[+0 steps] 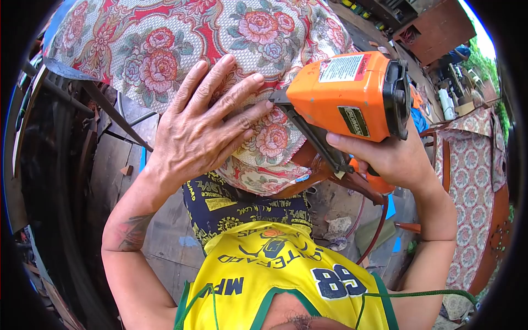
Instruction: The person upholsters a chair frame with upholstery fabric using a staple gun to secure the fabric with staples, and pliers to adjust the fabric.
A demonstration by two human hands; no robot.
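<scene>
Stapling flowered cloth onto a chair frame

The left hand (201, 124) lies flat, fingers spread, pressing the soft, pliable cloth (165, 49). The right hand (388, 157) is closed round the handle of the orange staple gun (349, 93), which looks heavy and rigid, nose against the cloth.

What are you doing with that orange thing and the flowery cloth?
A person is working on a piece of furniture covered in flowered fabric. The left hand lies flat on the fabric, fingers spread, pressing it down. The right hand grips an orange staple gun, its nose set against the fabric just beside the left fingertips. A reddish hose hangs down from the tool.
</scene>
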